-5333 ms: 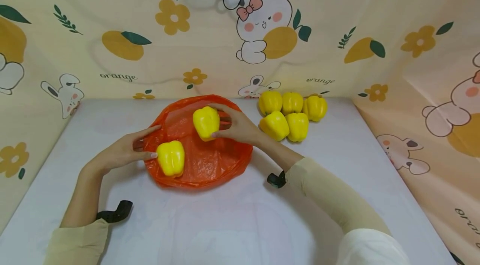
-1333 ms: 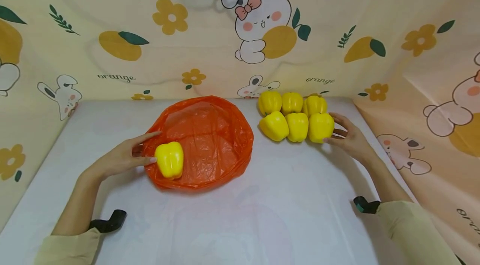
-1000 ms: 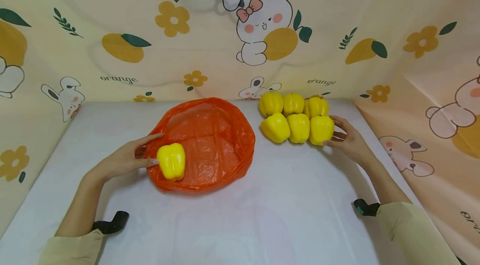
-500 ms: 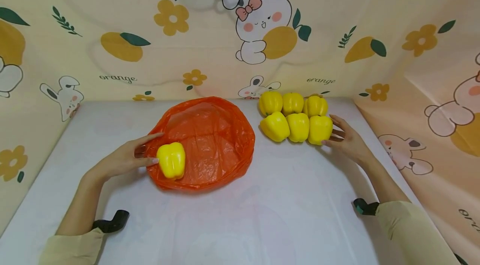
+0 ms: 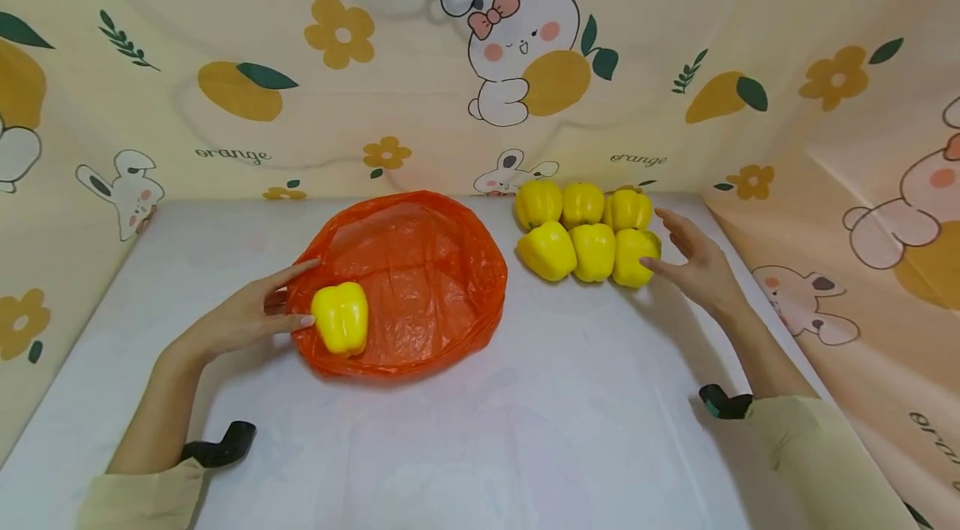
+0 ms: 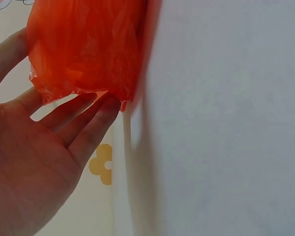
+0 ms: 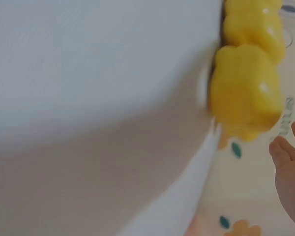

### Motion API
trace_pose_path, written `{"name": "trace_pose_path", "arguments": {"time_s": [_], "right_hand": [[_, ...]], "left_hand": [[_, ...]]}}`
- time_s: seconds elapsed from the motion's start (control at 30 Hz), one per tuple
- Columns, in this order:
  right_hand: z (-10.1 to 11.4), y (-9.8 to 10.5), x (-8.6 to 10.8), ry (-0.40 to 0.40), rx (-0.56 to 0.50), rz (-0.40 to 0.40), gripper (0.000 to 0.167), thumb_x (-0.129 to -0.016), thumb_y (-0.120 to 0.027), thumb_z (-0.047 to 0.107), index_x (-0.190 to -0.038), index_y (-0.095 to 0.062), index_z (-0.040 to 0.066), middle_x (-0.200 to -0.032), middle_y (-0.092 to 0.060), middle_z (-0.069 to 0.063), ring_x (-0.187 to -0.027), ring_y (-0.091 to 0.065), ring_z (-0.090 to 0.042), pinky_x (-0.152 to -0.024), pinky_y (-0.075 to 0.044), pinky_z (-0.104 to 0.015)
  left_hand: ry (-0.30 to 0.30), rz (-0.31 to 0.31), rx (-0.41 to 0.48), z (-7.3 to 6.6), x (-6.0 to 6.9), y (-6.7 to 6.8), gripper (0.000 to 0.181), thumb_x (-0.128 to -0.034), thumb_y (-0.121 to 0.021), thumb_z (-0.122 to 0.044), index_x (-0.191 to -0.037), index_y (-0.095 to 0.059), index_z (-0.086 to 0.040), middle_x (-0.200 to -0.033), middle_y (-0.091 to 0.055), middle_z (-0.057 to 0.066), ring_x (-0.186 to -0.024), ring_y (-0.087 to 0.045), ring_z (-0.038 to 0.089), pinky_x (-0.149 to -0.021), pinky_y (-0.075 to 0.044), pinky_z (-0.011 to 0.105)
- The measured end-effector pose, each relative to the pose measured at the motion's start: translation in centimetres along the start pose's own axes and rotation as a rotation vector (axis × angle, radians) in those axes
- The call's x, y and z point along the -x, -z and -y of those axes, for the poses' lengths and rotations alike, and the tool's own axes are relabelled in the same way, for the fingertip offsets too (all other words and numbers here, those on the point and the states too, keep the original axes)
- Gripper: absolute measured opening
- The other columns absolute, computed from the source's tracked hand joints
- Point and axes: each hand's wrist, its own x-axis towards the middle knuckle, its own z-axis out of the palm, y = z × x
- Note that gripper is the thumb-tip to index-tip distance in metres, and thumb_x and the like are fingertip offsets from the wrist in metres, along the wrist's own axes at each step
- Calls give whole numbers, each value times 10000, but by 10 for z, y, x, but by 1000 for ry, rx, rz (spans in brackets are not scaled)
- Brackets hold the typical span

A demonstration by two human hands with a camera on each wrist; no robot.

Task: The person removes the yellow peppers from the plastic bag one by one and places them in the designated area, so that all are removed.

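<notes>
An open red plastic bag sits left of centre on the table, a yellow bell pepper in its near left part. My left hand rests at the bag's left rim; in the left wrist view its fingers, fairly straight, touch the red plastic. My right hand is spread beside the rightmost front yellow bell pepper of a group at the back right. A gap shows between that pepper and the right hand in the right wrist view.
Several more yellow bell peppers stand close together in two rows. A printed cloth hangs behind and beside the white table. Black wrist cameras stick out from both forearms.
Earlier, my right hand held a bell pepper over the bag, then set it at the right end of the front row. It has now let go and drawn back slightly. The left hand stays put.
</notes>
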Motion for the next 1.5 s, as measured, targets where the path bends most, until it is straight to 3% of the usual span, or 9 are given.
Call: {"name": "trace_pose_path", "arguments": {"time_s": [0.17, 0.43, 0.63, 0.87, 0.97, 1.17, 1.33, 1.5], "right_hand": [[21, -8, -3, 107, -49, -4, 796, -848, -792, 94, -1530, -390, 179, -1559, -381, -120, -1437, -328, -332, -1166, -280, -495], [48, -25, -5, 214, -68, 37, 770, -829, -768, -37, -1504, -410, 60, -1542, -404, -127, -1415, -359, -353, -1154, -289, -511], [66, -42, -4, 293, -130, 85, 785, -799, -771, -93, -1489, -442, 85, -1528, -430, -106, -1395, -398, -316, -1151, -316, -465], [102, -63, 3, 302, -176, 175, 730, -813, -756, -94, -1461, -426, -36, -1505, -439, -189, -1402, -382, -355, -1142, -301, -534], [114, -72, 5, 313, -181, 208, 719, -815, -760, -82, -1455, -436, -36, -1496, -446, -199, -1406, -380, -355, -1136, -313, -534], [114, -95, 0, 334, -232, 264, 739, -806, -764, -89, -1462, -431, -24, -1502, -443, -178, -1418, -363, -351, -1147, -303, -528], [105, -115, -10, 323, -258, 308, 769, -819, -784, -23, -1494, -429, 81, -1541, -417, -92, -1417, -388, -263, -1152, -323, -476], [110, -131, -14, 371, -284, 369, 755, -838, -805, 104, -1497, -441, 155, -1539, -428, -37, -1423, -378, -195, -1132, -345, -494]], "left_hand": [[16, -3, -2, -1, 3, -3, 840, -895, -725, -397, -1578, -277, -204, -1566, -287, 246, -1353, -341, 453, -1023, -393, 665], [15, -9, -1, -2, 7, -6, 853, -883, -736, -397, -1577, -279, -208, -1559, -301, 246, -1337, -355, 442, -1007, -424, 645], [1, -5, 12, 0, 7, -6, 858, -877, -748, -373, -1577, -280, -207, -1569, -288, 238, -1365, -326, 447, -1021, -405, 650], [4, -4, -4, 0, 7, -6, 878, -870, -758, -362, -1580, -269, -197, -1566, -287, 251, -1375, -300, 468, -1031, -358, 688], [8, -5, -10, 1, 6, -6, 878, -868, -760, -366, -1578, -275, -188, -1564, -290, 253, -1380, -295, 470, -1038, -346, 689], [16, -1, -13, 2, 4, -7, 883, -860, -767, -382, -1574, -287, -183, -1567, -281, 255, -1388, -282, 470, -1048, -341, 679], [23, -4, -10, 2, 2, -6, 889, -848, -775, -397, -1570, -298, -198, -1571, -284, 239, -1391, -285, 451, -1056, -345, 668], [17, -1, -20, 2, 2, -5, 891, -854, -773, -373, -1576, -282, -199, -1565, -287, 249, -1387, -287, 458, -1042, -356, 674]]}}
